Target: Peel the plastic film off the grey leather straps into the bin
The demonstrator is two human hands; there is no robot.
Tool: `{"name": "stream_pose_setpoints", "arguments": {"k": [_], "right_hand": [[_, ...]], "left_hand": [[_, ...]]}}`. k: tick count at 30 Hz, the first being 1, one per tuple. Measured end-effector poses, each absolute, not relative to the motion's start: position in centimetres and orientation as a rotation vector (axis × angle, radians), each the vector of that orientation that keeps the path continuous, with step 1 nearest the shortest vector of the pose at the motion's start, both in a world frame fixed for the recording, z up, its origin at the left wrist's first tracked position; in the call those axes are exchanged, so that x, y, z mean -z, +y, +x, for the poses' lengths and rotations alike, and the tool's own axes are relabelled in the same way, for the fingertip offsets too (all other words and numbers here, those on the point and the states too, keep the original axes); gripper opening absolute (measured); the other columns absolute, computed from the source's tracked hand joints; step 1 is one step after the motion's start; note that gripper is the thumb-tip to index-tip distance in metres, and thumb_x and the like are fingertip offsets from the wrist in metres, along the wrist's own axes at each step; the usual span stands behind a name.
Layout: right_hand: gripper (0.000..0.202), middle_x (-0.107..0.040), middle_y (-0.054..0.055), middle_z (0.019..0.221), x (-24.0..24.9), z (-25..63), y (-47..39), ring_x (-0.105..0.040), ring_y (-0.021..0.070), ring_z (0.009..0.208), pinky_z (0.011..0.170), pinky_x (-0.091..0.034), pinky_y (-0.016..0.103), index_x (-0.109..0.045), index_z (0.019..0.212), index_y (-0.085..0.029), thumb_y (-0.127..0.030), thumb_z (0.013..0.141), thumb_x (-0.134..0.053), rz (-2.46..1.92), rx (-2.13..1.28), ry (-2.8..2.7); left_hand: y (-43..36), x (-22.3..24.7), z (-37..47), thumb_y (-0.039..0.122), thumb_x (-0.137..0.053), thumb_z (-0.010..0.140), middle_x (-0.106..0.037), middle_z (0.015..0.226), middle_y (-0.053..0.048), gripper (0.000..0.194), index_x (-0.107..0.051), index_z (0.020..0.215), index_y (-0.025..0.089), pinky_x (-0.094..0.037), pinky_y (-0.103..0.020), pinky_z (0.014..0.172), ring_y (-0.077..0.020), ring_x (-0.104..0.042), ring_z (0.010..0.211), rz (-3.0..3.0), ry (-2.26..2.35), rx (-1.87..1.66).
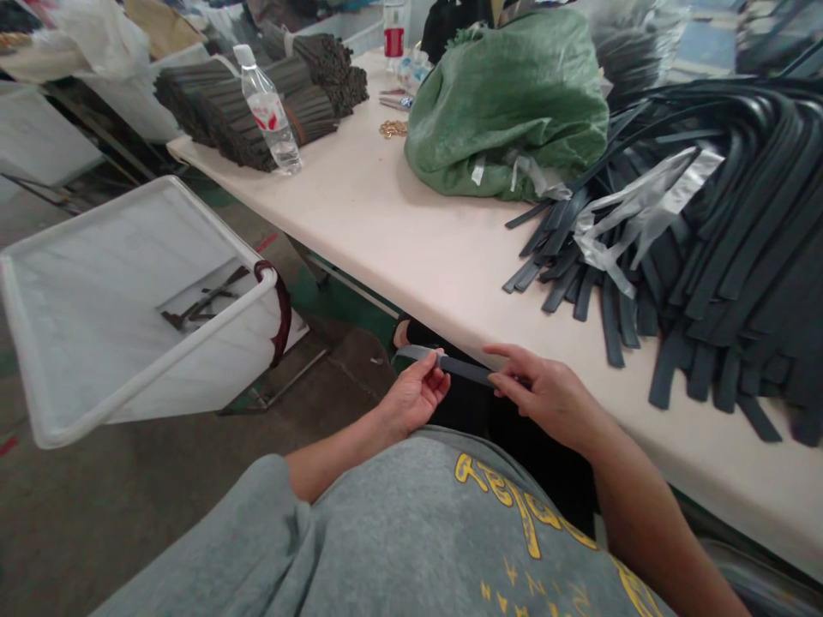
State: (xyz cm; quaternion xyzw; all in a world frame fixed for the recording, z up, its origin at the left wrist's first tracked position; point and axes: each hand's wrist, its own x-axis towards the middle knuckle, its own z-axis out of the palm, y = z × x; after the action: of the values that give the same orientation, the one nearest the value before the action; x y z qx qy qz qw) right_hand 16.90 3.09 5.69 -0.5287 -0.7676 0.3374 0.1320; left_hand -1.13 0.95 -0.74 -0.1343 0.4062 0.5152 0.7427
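A dark grey flat strap stretches between my two hands, just above my lap at the table's front edge. My left hand pinches it between thumb and fingers, and a lighter end of the strap curves out beyond that hand. The other side of the strap is gripped by my right hand, thumb and fingers closed on it with the index finger pointing forward. On the table to the right lies a large pile of similar dark straps, with a torn clear plastic wrapper across it.
A green woven sack sits on the table beside the strap pile. Bundles of dark strips, a water bottle and a small gold chain are farther back. A white bin with a few dark pieces stands left.
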Motion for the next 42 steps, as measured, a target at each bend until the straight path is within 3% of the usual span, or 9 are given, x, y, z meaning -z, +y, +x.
{"name": "stream_pose_setpoints", "arguments": {"k": [7,11,20,27,31,34,38,40,42], "right_hand": [[0.035,-0.076,0.003,0.086,-4.6,14.3,3.2,-0.069,0.0201,0.074,0.066,-0.049,0.03,-0.062,0.125,-0.023,-0.028,0.092,-0.051,-1.55,-0.835,-2.358],[0.04,-0.074,0.003,0.105,-6.3,17.0,1.7,-0.07,0.0218,0.093,0.078,-0.054,0.032,-0.059,0.127,-0.029,-0.028,0.087,-0.06,-1.378,-0.895,-2.374],[0.029,-0.073,0.004,0.094,-12.3,22.1,-1.6,-0.071,0.0175,0.081,0.069,-0.057,0.027,-0.067,0.111,-0.032,-0.016,0.091,-0.053,-0.959,-0.682,-2.373],[0.025,-0.07,0.005,0.092,-7.9,18.0,0.4,-0.067,0.0146,0.08,0.071,-0.055,0.027,-0.071,0.099,-0.024,-0.016,0.095,-0.048,-0.951,-0.627,-2.303],[0.017,-0.069,0.009,0.117,-3.9,15.3,2.2,-0.064,0.0209,0.11,0.093,-0.052,0.039,-0.07,0.095,-0.022,-0.019,0.095,-0.054,-0.831,-0.553,-2.294],[0.015,-0.074,0.006,0.107,-2.4,14.6,2.7,-0.068,0.0198,0.103,0.104,-0.046,0.045,-0.066,0.097,-0.022,-0.018,0.096,-0.052,-0.773,-0.542,-2.249],[0.015,-0.075,0.002,0.086,-4.1,16.2,1.7,-0.069,0.0163,0.075,0.079,-0.055,0.032,-0.067,0.096,-0.023,-0.023,0.097,-0.051,-0.944,-0.701,-2.196],[0.018,-0.073,0.001,0.084,-5.7,18.0,0.7,-0.067,0.0143,0.071,0.067,-0.052,0.025,-0.068,0.095,-0.024,-0.024,0.097,-0.05,-0.989,-0.853,-2.173],[0.02,-0.073,0.0,0.083,-6.9,19.8,-0.4,-0.067,0.0136,0.072,0.067,-0.051,0.023,-0.069,0.093,-0.024,-0.025,0.098,-0.049,-1.002,-0.987,-2.138]], "left_hand": [[0.4,1.0,-0.1,0.013,-0.07,0.085,-0.067,0.065,0.0,0.008,-0.07,0.077,0.013,-0.055,-0.02,0.063,-0.0063,-0.061,0.052,-0.206,0.864,-1.014],[1.2,1.2,-1.2,0.014,-0.065,0.089,-0.065,0.063,0.001,0.007,-0.071,0.086,0.012,-0.055,-0.02,0.062,-0.0052,-0.059,0.05,-0.263,0.875,-1.097],[1.4,0.7,-1.6,0.013,-0.061,0.092,-0.064,0.06,0.001,0.012,-0.071,0.087,0.011,-0.056,-0.021,0.058,-0.0056,-0.057,0.047,-0.329,0.857,-1.028],[0.8,0.4,-1.7,0.017,-0.062,0.092,-0.064,0.062,0.001,0.01,-0.07,0.09,0.012,-0.056,-0.022,0.059,-0.0065,-0.058,0.048,-0.235,0.876,-0.963],[0.2,0.2,-1.8,0.018,-0.058,0.093,-0.071,0.076,-0.003,0.012,-0.069,0.092,0.012,-0.057,-0.023,0.064,-0.0102,-0.066,0.061,-0.093,0.802,-0.942],[-0.1,-0.2,-2.1,0.016,-0.049,0.093,-0.072,0.082,-0.007,0.02,-0.068,0.092,0.009,-0.058,-0.029,0.077,-0.0149,-0.07,0.074,-0.093,0.639,-0.905],[1.0,0.4,-3.8,0.028,-0.042,0.096,-0.072,0.099,-0.018,0.037,-0.062,0.112,0.001,-0.057,-0.038,0.086,-0.0237,-0.07,0.095,-0.177,0.58,-0.933],[2.6,1.3,-5.7,0.033,-0.04,0.099,-0.072,0.095,-0.019,0.042,-0.059,0.116,-0.001,-0.059,-0.034,0.078,-0.0229,-0.071,0.089,-0.222,0.728,-1.079],[4.7,2.0,-8.3,0.033,-0.039,0.101,-0.072,0.084,-0.016,0.041,-0.058,0.114,-0.001,-0.059,-0.03,0.068,-0.0197,-0.071,0.075,-0.256,0.919,-1.269]]}}
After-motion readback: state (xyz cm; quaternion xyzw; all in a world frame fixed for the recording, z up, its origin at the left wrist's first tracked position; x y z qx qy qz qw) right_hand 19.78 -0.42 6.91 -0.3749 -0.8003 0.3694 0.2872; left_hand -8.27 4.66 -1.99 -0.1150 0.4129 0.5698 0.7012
